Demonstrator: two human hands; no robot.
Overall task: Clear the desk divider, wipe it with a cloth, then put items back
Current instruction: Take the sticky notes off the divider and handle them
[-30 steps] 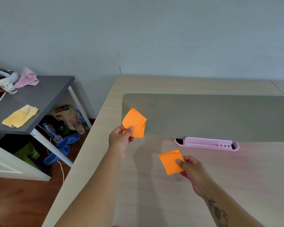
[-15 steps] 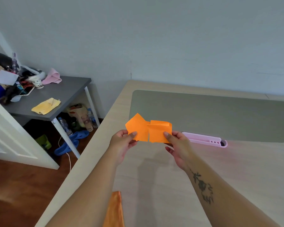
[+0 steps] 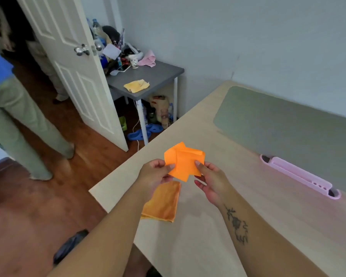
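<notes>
Two orange sticky notes (image 3: 185,161) overlap in front of me, above the near-left part of the wooden desk (image 3: 238,226). My left hand (image 3: 155,173) pinches their left edge and my right hand (image 3: 210,177) pinches their right edge. An orange cloth (image 3: 162,202) lies flat on the desk just below my hands, near the desk's left edge. The grey-green desk divider (image 3: 288,124) stands along the back of the desk with nothing stuck on the part I see. A pink pen tray (image 3: 300,174) sits at its foot.
A grey side table (image 3: 148,80) to the left holds a yellow cloth (image 3: 136,85), a pink cloth (image 3: 148,59) and clutter. A white door (image 3: 72,66) stands open, with a person (image 3: 10,108) on the wooden floor beyond. Blue slippers (image 3: 144,131) lie under the side table.
My two hands have come together, so the two notes now overlap. My view has swung left and down, bringing the orange cloth, the door and the person into sight.
</notes>
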